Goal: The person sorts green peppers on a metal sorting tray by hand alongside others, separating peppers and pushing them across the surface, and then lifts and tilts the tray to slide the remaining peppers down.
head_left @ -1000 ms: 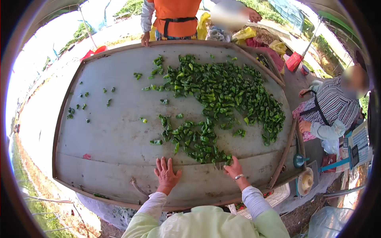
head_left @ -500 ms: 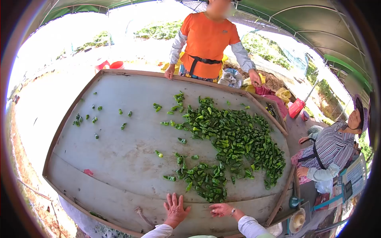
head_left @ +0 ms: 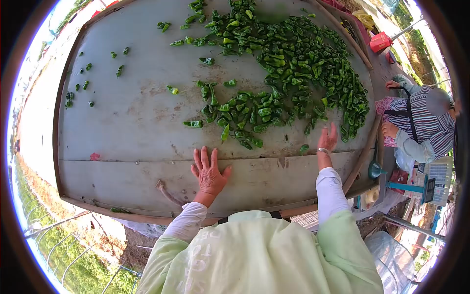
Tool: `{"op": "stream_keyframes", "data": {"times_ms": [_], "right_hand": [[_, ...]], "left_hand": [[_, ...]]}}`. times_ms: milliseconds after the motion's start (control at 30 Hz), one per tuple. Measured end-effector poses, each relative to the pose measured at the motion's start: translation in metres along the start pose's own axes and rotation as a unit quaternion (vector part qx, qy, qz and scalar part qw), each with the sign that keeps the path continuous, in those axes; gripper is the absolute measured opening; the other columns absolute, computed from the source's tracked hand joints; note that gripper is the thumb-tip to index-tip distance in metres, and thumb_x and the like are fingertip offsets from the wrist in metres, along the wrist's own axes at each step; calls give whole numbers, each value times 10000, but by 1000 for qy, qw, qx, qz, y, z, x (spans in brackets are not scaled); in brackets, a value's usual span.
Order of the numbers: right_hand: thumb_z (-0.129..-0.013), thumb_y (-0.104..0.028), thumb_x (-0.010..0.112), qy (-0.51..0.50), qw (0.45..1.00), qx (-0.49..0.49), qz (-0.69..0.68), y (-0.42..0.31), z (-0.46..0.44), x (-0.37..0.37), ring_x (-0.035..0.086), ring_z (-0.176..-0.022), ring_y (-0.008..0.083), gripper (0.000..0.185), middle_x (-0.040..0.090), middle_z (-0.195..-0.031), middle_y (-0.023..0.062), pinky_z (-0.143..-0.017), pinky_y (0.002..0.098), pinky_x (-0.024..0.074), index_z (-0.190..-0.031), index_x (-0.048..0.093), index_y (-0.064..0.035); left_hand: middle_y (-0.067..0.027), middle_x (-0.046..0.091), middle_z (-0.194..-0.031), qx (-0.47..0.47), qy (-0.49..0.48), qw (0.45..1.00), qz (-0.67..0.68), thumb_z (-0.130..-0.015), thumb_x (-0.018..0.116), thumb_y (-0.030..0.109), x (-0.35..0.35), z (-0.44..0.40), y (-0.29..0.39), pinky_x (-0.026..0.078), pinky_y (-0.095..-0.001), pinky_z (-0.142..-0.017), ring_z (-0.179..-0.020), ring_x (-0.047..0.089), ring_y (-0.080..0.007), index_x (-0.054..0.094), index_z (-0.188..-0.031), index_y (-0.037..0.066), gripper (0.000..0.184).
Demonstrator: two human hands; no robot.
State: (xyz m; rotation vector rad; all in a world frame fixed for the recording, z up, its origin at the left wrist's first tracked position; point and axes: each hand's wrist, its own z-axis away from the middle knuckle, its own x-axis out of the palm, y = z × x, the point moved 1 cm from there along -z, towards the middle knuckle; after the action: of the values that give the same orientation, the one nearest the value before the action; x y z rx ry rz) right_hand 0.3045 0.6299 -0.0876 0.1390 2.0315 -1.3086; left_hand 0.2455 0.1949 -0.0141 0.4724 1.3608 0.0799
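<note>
Leaves room to slide over the left-centre of the bench [head_left: 127,132] and along its near strip [head_left: 267,177] between left hand [head_left: 210,177] and right hand [head_left: 329,137]. Meets densely spread peppers [head_left: 298,66] beyond, a bent stick [head_left: 169,195] leftward, a wooden rail [head_left: 363,158] rightward.

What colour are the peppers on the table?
The peppers are mostly dark green, some lighter; best seen in the head view.

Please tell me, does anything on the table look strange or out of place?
Yes. A small red patch is on the table toward the picture's left, away from the green peppers; its colour stands out. A bent brown stick-like piece sits near the left hand; I cannot tell its purpose.
</note>
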Motion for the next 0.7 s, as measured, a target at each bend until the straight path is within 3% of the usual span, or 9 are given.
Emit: {"op": "stream_keyframes", "data": {"times_ms": [33, 67, 167, 267, 367, 467, 700], "right_hand": [[-834, -192, 543, 50, 986, -22, 158, 14, 11, -8, 463, -1182, 317, 435, 494, -1313, 90, -958, 476, 361, -1263, 503, -127], [-824, -196, 534, 43, 977, 52, 202, 2, 26, -16, 410, -1215, 355, 433, 465, -1322, 100, -961, 514, 337, -1253, 509, -148], [-829, -238, 534, 14, 953, 134, 272, 20, 51, -20, 377, -1250, 329, 427, 419, -1374, 68, -968, 529, 322, -1250, 512, -174], [-826, -254, 537, 14, 947, 77, 311, 30, 59, -19, 363, -1265, 322, 427, 413, -1382, 43, -968, 550, 307, -1248, 513, -193], [-829, -260, 535, 11, 944, 81, 319, 30, 60, -19, 337, -1284, 324, 441, 391, -1400, 31, -971, 560, 297, -1265, 494, -206], [-825, -254, 544, -8, 941, 106, 323, 16, 60, -22, 320, -1297, 324, 467, 371, -1413, 28, -969, 570, 291, -1285, 471, -214], [-811, -248, 582, -20, 935, 126, 332, 3, 59, -23, 308, -1305, 319, 509, 358, -1421, 27, -970, 569, 288, -1301, 447, -218]], "left_hand": [[-147, 196, -1478, -3, -8, 1000, -4, -697, 713, 384, 2, 1, 1, 174, -661, -983, -1389, 83, -383, 377, -1361, 144, 781], [-149, 196, -1477, -4, -12, 1000, 1, -689, 724, 372, 0, 0, 3, 179, -656, -983, -1387, 86, -385, 350, -1376, 145, 814], [-159, 192, -1474, 4, -12, 1000, 10, -662, 752, 348, -1, -7, 16, 195, -635, -987, -1381, 100, -396, 298, -1401, 146, 890], [-166, 173, -1478, 48, 0, 998, 36, -629, 780, 333, 8, -27, 39, 219, -627, -982, -1376, 104, -410, 276, -1410, 152, 947], [-163, 163, -1479, 99, 10, 994, 52, -602, 794, 304, 20, -56, 68, 258, -616, -965, -1367, 125, -424, 281, -1411, 165, 968], [-177, 193, -1467, 139, 17, 990, 27, -605, 792, 247, 30, -93, 87, 263, -571, -982, -1360, 154, -422, 315, -1396, 177, 926], [-142, 363, -1364, 219, 140, 965, -10, -661, 741, 141, 24, -235, 111, 367, -480, -982, -1294, 274, -391, 469, -1275, 154, 672]]}}
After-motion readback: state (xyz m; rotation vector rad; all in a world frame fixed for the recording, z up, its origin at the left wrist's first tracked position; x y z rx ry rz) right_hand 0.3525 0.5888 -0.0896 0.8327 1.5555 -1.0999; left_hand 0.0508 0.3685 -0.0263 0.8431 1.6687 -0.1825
